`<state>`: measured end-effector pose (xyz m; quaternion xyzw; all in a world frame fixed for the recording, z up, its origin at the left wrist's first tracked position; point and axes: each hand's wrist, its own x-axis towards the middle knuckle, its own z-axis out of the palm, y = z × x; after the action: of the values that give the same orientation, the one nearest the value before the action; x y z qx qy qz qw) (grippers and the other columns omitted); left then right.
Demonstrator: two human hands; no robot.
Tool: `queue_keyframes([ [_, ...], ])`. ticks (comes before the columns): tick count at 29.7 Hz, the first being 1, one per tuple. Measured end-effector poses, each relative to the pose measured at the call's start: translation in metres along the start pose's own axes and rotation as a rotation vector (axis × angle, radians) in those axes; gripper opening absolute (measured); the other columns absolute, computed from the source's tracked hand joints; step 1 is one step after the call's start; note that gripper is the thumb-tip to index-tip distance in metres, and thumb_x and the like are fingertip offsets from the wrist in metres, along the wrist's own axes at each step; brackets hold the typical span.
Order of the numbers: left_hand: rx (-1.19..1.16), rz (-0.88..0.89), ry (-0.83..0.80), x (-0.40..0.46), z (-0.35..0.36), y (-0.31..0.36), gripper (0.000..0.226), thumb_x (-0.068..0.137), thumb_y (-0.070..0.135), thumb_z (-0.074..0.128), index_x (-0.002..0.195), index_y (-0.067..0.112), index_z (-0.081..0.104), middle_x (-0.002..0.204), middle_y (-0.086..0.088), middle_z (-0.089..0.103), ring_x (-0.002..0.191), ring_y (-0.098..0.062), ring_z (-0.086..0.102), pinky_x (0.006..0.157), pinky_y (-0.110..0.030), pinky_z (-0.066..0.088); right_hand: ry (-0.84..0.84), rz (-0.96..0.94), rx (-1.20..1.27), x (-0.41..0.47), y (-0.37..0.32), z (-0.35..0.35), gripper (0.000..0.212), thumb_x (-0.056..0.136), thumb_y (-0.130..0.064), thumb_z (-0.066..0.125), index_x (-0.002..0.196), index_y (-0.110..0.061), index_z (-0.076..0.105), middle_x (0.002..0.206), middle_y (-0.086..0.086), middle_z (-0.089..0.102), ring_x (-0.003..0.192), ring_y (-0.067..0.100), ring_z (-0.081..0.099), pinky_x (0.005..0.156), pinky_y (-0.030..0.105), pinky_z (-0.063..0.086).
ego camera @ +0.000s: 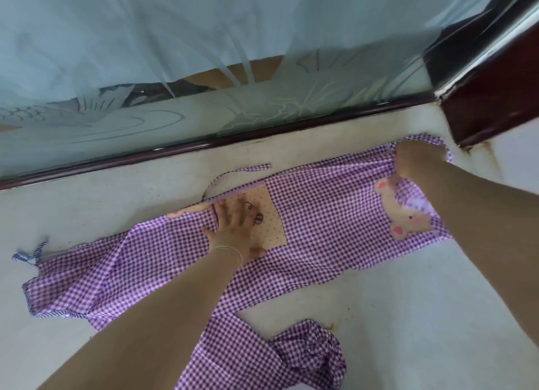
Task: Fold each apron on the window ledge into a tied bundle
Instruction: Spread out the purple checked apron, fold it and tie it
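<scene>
Grasping the far right end of the purple checked apron (320, 214), the right hand (417, 159) had bunched the cloth in a clenched grip beside the dark wooden frame (490, 98). Her left hand (233, 229) lay flat, fingers spread, its grip released, pressing the peach pocket (271, 214). From the head view, the apron stretched lengthwise along the pale window ledge (116, 191), a strap (256, 167) trailing toward the frosted glass (145, 68).
</scene>
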<state>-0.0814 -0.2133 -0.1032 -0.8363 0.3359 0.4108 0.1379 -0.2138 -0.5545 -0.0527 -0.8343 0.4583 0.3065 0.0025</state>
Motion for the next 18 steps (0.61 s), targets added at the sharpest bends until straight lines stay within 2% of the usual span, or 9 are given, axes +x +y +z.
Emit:
queue_keyframes([
  [3, 0.008, -0.009, -0.001, 0.000, -0.003, 0.003, 0.115, 0.076, 0.061, 0.065, 0.147, 0.038, -0.022, 0.151, 0.006, -0.037, 0.136, -0.038, -0.035, 0.105, -0.074, 0.012, 0.411, 0.110, -0.065, 0.010, 0.018, -0.019, 0.040, 0.091, -0.014, 0.045, 0.131, -0.008, 0.049, 0.135, 0.020, 0.044, 0.125, 0.037, 0.040, 0.110, 0.051, 0.025],
  [5, 0.012, -0.019, -0.012, 0.000, -0.003, 0.006, 0.115, 0.075, 0.061, 0.066, 0.147, 0.038, -0.022, 0.151, 0.006, -0.037, 0.137, -0.037, -0.035, 0.106, -0.074, 0.012, 0.507, 0.050, 0.057, 0.006, 0.012, -0.013, 0.055, 0.087, -0.009, 0.048, 0.141, -0.010, 0.035, 0.148, 0.019, 0.028, 0.138, 0.039, 0.024, 0.115, 0.057, 0.009],
  [7, 0.026, -0.030, -0.021, -0.001, -0.002, 0.006, 0.115, 0.076, 0.061, 0.065, 0.147, 0.037, -0.022, 0.151, 0.006, -0.038, 0.137, -0.037, -0.035, 0.106, -0.073, 0.012, 0.480, -0.097, 0.138, -0.012, -0.010, 0.008, 0.067, 0.083, -0.006, 0.052, 0.145, -0.013, 0.027, 0.154, 0.015, 0.019, 0.143, 0.038, 0.013, 0.116, 0.057, 0.004],
  [9, 0.042, -0.039, -0.026, -0.001, -0.003, 0.008, 0.115, 0.076, 0.062, 0.065, 0.147, 0.037, -0.023, 0.151, 0.005, -0.038, 0.137, -0.036, -0.035, 0.107, -0.073, 0.013, 0.463, -0.290, 0.220, -0.043, -0.044, 0.037, 0.064, 0.086, -0.012, 0.056, 0.144, -0.016, 0.030, 0.153, 0.013, 0.023, 0.143, 0.037, 0.017, 0.116, 0.058, 0.013],
  [11, 0.046, -0.052, -0.031, 0.000, -0.004, 0.011, 0.116, 0.076, 0.062, 0.065, 0.146, 0.037, -0.024, 0.150, 0.006, -0.039, 0.137, -0.035, -0.035, 0.107, -0.072, 0.013, 0.392, -0.508, 0.240, -0.080, -0.081, 0.066, 0.057, 0.093, -0.030, 0.051, 0.145, -0.021, 0.030, 0.155, 0.009, 0.023, 0.144, 0.034, 0.018, 0.114, 0.059, 0.018],
  [13, 0.048, -0.063, -0.035, 0.000, -0.005, 0.012, 0.117, 0.075, 0.063, 0.066, 0.146, 0.038, -0.024, 0.150, 0.007, -0.040, 0.137, -0.034, -0.035, 0.107, -0.072, 0.013, 0.208, -0.705, 0.176, -0.109, -0.112, 0.093, 0.059, 0.097, -0.049, 0.035, 0.150, -0.029, 0.018, 0.161, 0.004, 0.008, 0.147, 0.033, 0.004, 0.114, 0.063, 0.008],
  [15, 0.052, -0.066, -0.034, 0.001, -0.004, 0.013, 0.117, 0.075, 0.062, 0.066, 0.146, 0.038, -0.024, 0.150, 0.007, -0.040, 0.138, -0.034, -0.035, 0.108, -0.071, 0.013, 0.110, -0.744, 0.107, -0.113, -0.115, 0.112, 0.064, 0.096, -0.060, 0.020, 0.152, -0.033, 0.005, 0.162, 0.001, -0.007, 0.147, 0.032, -0.011, 0.112, 0.065, -0.005],
  [18, 0.061, -0.068, -0.026, 0.003, -0.004, 0.013, 0.116, 0.076, 0.060, 0.066, 0.147, 0.037, -0.022, 0.151, 0.006, -0.038, 0.137, -0.034, -0.035, 0.108, -0.071, 0.012, 0.133, -0.560, 0.112, -0.076, -0.074, 0.125, 0.070, 0.092, -0.068, 0.004, 0.151, -0.034, -0.009, 0.160, 0.000, -0.017, 0.146, 0.029, -0.018, 0.110, 0.064, -0.013],
])
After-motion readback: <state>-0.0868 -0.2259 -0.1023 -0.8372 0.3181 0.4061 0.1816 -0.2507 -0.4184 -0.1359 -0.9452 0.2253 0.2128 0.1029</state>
